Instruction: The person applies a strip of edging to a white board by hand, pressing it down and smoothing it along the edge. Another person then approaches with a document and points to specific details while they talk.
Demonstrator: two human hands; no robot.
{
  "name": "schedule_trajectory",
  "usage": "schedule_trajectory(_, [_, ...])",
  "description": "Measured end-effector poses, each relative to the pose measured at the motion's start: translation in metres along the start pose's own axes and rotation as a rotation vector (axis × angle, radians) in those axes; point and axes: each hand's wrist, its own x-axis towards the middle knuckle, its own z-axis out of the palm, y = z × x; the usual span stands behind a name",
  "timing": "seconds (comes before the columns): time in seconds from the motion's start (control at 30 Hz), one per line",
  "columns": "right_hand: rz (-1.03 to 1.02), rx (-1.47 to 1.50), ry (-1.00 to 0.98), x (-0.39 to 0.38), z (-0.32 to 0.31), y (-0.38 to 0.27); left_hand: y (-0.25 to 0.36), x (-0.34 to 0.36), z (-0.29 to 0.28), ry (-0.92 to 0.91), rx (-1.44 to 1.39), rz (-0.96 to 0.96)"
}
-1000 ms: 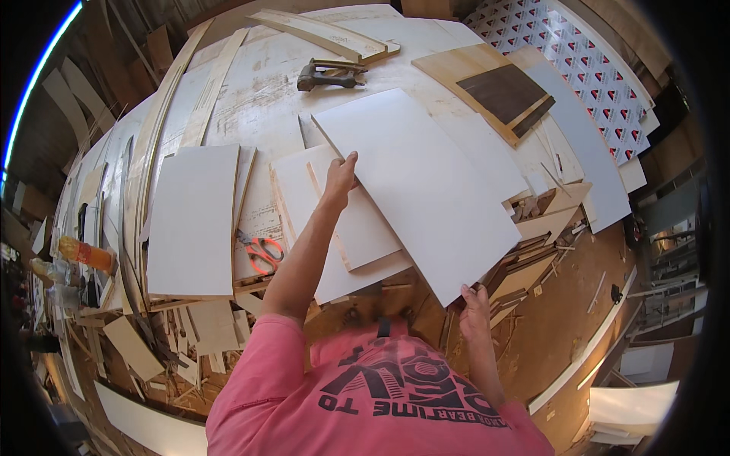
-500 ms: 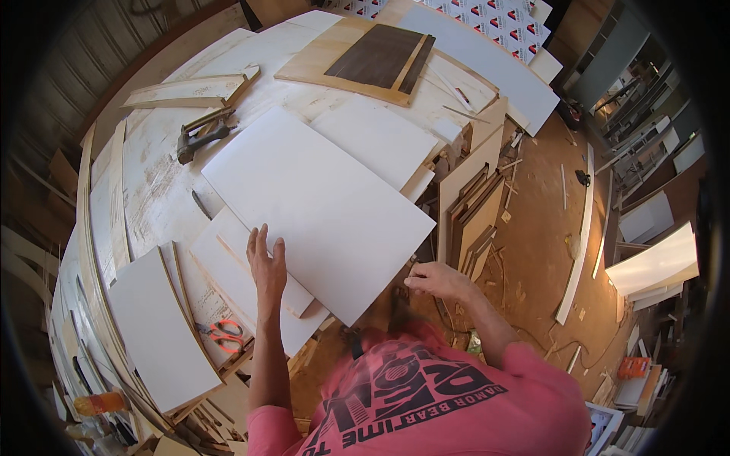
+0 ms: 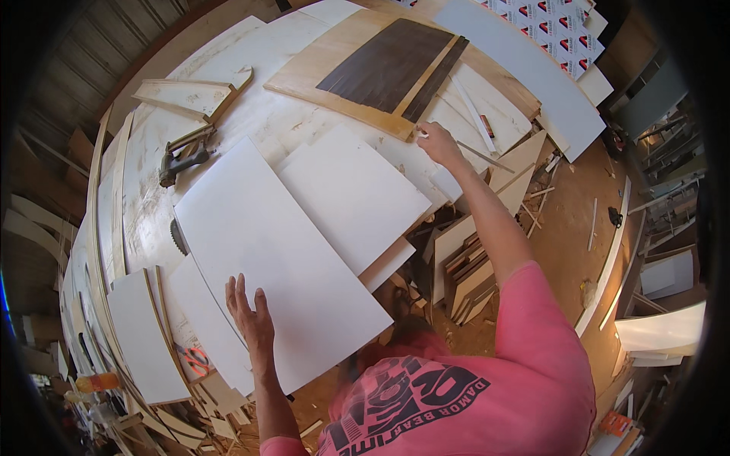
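Pressing flat on the big white board, left hand open, fingers spread, likely steadying it on the bench. Further right, a smaller white panel overlapping alongside. Reaching far right, right hand pinching perhaps a thin strip beside the dark veneer sheet; grip unclear.

My left hand lies flat, fingers spread, on the near edge of the large white panel, at about 7 o'clock. My right hand is stretched out to 1 o'clock, fingertips at the near corner of the plywood board carrying the dark veneer sheet. A second white panel sits just right of the large one. Power tool at 10 o'clock on the bench. Offcuts stacked at 4 o'clock.
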Motion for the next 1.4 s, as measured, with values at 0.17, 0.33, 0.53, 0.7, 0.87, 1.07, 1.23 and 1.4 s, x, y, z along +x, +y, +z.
schedule_trajectory(0.17, [-0.149, -0.119, -0.127, 0.085, 0.012, 0.035, 0.032, -0.003, 0.033, -0.009, 0.060, -0.041])
schedule_trajectory(0.33, [-0.191, -0.365, -0.281, 0.116, 0.019, 0.031, 0.038, -0.009, 0.058, 0.067, 0.171, -0.104])
schedule_trajectory(0.53, [-0.341, -0.299, -0.359, 0.140, 0.015, 0.046, 0.048, -0.004, 0.064, 0.118, 0.188, -0.130])
schedule_trajectory(0.7, [-0.351, -0.291, -0.371, 0.146, 0.018, 0.048, 0.055, -0.003, 0.064, 0.125, 0.144, -0.167])
schedule_trajectory(0.87, [-0.494, -0.138, -0.209, 0.128, 0.019, 0.071, 0.058, -0.003, 0.063, 0.132, 0.133, -0.173])
schedule_trajectory(1.07, [-0.416, 0.093, -0.102, 0.117, 0.019, 0.078, 0.056, -0.003, 0.064, 0.136, 0.127, -0.160])
schedule_trajectory(1.23, [-0.428, -0.083, -0.116, 0.114, 0.010, 0.076, 0.058, -0.003, 0.063, 0.134, 0.143, -0.161])
schedule_trajectory(1.4, [-0.389, -0.208, -0.259, 0.114, 0.001, 0.063, 0.060, -0.003, 0.063, 0.146, 0.132, -0.144])
